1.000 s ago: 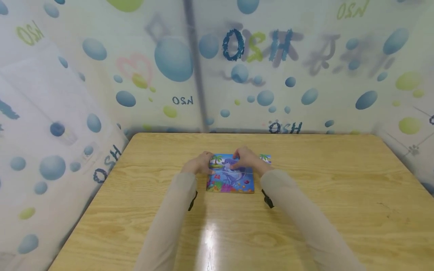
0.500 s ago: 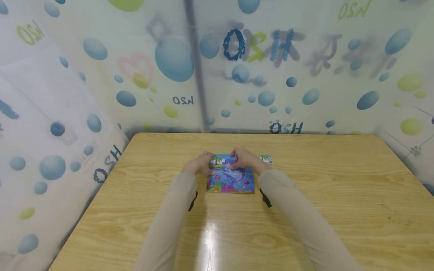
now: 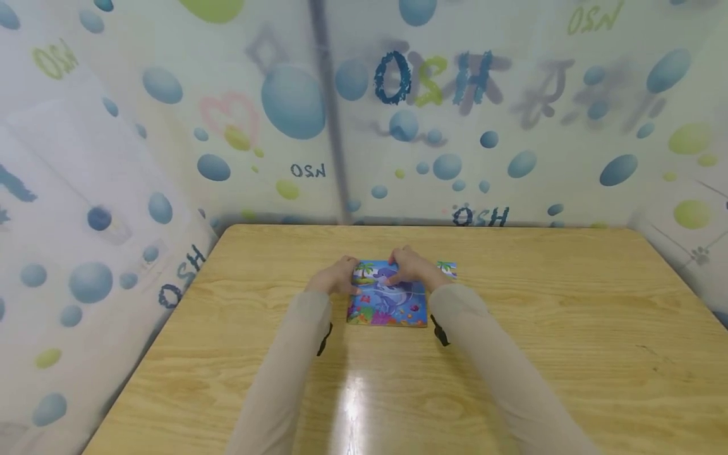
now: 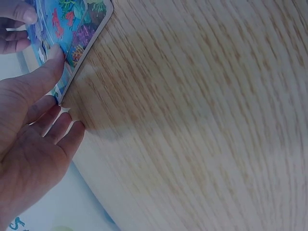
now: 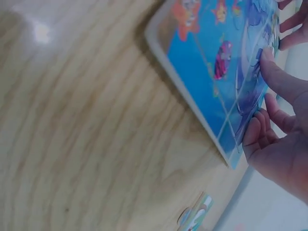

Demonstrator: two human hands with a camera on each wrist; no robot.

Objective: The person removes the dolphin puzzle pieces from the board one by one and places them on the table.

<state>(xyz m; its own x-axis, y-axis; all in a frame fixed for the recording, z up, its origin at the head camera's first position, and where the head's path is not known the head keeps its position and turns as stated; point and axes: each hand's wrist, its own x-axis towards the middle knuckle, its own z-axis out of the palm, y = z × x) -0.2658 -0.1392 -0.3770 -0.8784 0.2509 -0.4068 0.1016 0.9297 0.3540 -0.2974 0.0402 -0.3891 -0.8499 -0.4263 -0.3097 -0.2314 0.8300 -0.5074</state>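
Note:
A dolphin jigsaw puzzle [image 3: 392, 309] lies flat on the wooden table, with seams between its large pieces. My left hand [image 3: 335, 276] grips its left edge, and in the left wrist view the thumb [image 4: 50, 67] lies on the picture while the other fingers are at the rim. At the far edge, my right hand [image 3: 415, 266] pinches the puzzle with its thumb [image 5: 274, 72] on the dolphin and index finger bent over the far side. That hand hides the far right part of the picture. Just right of it lies a loose palm-tree puzzle piece [image 3: 447, 268].
Bare wood of the table [image 3: 540, 303] stretches around the puzzle. Behind it hangs a pale printed cloth wall [image 3: 364, 151] with blue and green drops, which continues along both sides. In the right wrist view the loose piece [image 5: 196, 214] lies apart from the puzzle.
My right forearm and wrist have shifted slightly left, uncovering more of the loose piece. The left hand and the puzzle have stayed in place.

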